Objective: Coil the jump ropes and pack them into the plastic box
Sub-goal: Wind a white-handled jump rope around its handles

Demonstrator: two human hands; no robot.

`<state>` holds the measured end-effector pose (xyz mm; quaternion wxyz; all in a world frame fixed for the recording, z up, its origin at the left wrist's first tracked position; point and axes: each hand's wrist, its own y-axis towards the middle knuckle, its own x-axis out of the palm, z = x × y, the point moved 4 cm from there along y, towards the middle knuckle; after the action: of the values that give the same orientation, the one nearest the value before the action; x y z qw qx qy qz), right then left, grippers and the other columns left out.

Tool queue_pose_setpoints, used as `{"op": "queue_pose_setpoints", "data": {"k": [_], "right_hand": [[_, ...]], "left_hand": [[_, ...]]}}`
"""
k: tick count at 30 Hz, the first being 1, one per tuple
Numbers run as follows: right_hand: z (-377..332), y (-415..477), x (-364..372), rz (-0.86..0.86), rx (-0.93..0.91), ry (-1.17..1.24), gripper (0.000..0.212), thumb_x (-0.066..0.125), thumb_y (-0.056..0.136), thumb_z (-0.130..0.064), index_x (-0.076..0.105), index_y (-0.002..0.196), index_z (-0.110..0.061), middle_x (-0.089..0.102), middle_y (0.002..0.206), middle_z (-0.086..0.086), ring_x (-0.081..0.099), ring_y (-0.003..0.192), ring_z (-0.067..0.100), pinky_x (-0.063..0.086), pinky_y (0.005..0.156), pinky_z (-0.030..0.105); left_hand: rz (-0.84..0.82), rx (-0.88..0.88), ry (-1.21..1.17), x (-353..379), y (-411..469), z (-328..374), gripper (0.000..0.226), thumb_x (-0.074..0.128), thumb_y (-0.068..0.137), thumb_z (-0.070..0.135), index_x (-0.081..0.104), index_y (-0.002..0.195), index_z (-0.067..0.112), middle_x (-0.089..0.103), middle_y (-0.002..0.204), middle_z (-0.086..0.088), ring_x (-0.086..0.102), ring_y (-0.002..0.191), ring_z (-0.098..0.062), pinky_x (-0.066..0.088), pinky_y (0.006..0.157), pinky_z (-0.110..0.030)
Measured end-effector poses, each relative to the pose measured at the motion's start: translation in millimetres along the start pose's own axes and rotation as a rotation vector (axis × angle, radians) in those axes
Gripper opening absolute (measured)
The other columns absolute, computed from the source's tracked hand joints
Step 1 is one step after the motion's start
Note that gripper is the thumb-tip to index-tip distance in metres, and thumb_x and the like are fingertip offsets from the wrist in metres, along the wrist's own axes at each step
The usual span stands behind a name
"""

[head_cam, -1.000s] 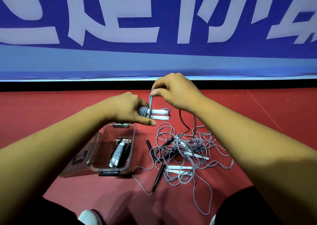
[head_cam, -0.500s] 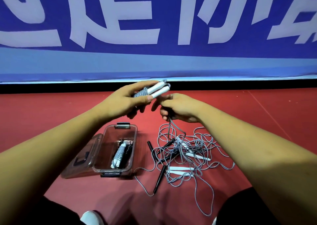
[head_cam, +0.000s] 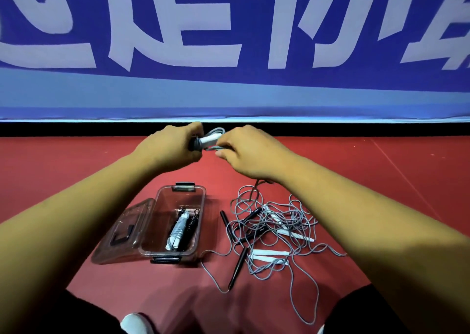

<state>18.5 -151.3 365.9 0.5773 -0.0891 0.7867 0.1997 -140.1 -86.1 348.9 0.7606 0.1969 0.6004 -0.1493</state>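
Observation:
My left hand [head_cam: 175,146] grips the white handles of a grey jump rope [head_cam: 212,138], with cord wound round them, held up above the floor. My right hand [head_cam: 250,150] pinches the grey cord right beside the handles; the cord runs down from it to the floor. Below lies a tangled pile of grey and black jump ropes [head_cam: 274,228] with white and black handles. The clear plastic box [head_cam: 201,206] stands open to the left of the pile, with one grey and one black coiled rope [head_cam: 179,230] inside.
The box lid [head_cam: 127,228] lies open against the box's left side. A black handle [head_cam: 236,267] lies between box and pile on the red floor. A blue banner wall [head_cam: 229,53] closes the far side. My knees and a white shoe [head_cam: 134,323] are at the bottom edge.
Both hands have risen and moved away from me with the rope. My right hand swung from above the handles to below them and now up beside them, bringing cord round the handles.

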Motion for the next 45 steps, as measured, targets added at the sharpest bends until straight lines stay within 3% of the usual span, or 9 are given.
{"op": "queue_pose_setpoints", "data": {"k": [3,7,10,19,22,27,32,38,45], "right_hand": [[4,-3,-14,0.092,0.011,0.000,0.017,0.056,0.092,-0.036,0.069,0.098,-0.028,0.071,0.095,-0.006,0.062,0.088,0.022,0.051,0.074,0.035],[15,-4,-17,0.116,0.084,0.174,0.010,0.066,0.086,-0.037,0.071,0.087,-0.028,0.067,0.077,-0.016,0.061,0.080,0.013,0.048,0.071,0.030],[29,-1,-15,0.143,0.141,0.369,0.013,0.077,0.077,-0.034,0.072,0.078,-0.021,0.068,0.071,-0.013,0.064,0.076,0.013,0.053,0.074,0.036],[64,-17,14,-0.046,0.324,0.821,0.012,0.063,0.091,-0.006,0.072,0.084,-0.011,0.055,0.066,0.014,0.040,0.049,0.015,0.032,0.047,0.023],[65,-19,32,-0.127,0.377,0.906,0.030,0.050,0.094,0.002,0.068,0.081,-0.018,0.054,0.064,0.010,0.042,0.052,0.018,0.033,0.052,0.026],[53,-19,45,-0.280,0.406,0.918,0.023,0.046,0.102,-0.016,0.065,0.101,-0.002,0.046,0.063,0.007,0.049,0.055,0.019,0.045,0.049,0.023],[43,-15,46,-0.193,0.473,0.849,0.016,0.051,0.100,-0.020,0.057,0.098,-0.005,0.045,0.063,0.005,0.039,0.045,0.013,0.037,0.046,0.022],[11,-1,27,-0.137,0.189,0.424,0.027,0.067,0.089,-0.029,0.069,0.091,-0.002,0.057,0.073,0.020,0.045,0.060,0.017,0.040,0.057,0.031],[14,1,-3,0.067,0.098,0.089,0.014,0.066,0.084,-0.039,0.070,0.083,-0.025,0.070,0.083,-0.006,0.062,0.082,0.020,0.049,0.068,0.031]], "left_hand": [[-0.142,0.107,0.071,8,-5,14,0.023,0.072,0.072,0.038,0.061,0.091,0.029,0.061,0.068,0.006,0.059,0.067,-0.020,0.054,0.066,-0.038],[-0.242,0.172,0.109,11,-13,39,0.056,0.066,0.070,0.074,0.052,0.063,0.021,0.046,0.050,0.004,0.045,0.051,-0.015,0.033,0.053,-0.032],[-0.224,0.216,0.079,8,-16,49,0.056,0.063,0.075,0.072,0.047,0.058,0.021,0.041,0.047,0.002,0.038,0.045,-0.013,0.029,0.051,-0.033],[-0.245,0.311,-0.348,2,-24,58,0.019,0.066,0.091,0.038,0.056,0.099,0.024,0.059,0.057,0.009,0.047,0.046,-0.004,0.035,0.050,-0.023],[-0.218,0.245,-0.624,-3,-25,58,0.045,0.066,0.093,0.026,0.049,0.133,0.035,0.065,0.066,0.005,0.050,0.049,-0.010,0.044,0.049,-0.025],[-0.066,0.094,-0.775,-10,-14,44,0.024,0.067,0.093,0.024,0.065,0.114,0.034,0.062,0.067,0.001,0.049,0.047,-0.015,0.040,0.046,-0.025],[0.075,-0.052,-0.544,-13,-3,17,0.022,0.073,0.087,0.035,0.059,0.102,0.028,0.068,0.074,-0.003,0.058,0.046,-0.019,0.040,0.041,-0.018],[0.071,-0.093,0.016,-3,0,1,0.027,0.070,0.082,0.039,0.053,0.099,0.029,0.068,0.088,-0.002,0.066,0.075,-0.027,0.053,0.069,-0.038],[-0.253,0.124,0.166,11,-14,33,0.016,0.070,0.074,0.034,0.055,0.076,0.039,0.054,0.063,0.012,0.054,0.068,-0.020,0.041,0.059,-0.028]]}}
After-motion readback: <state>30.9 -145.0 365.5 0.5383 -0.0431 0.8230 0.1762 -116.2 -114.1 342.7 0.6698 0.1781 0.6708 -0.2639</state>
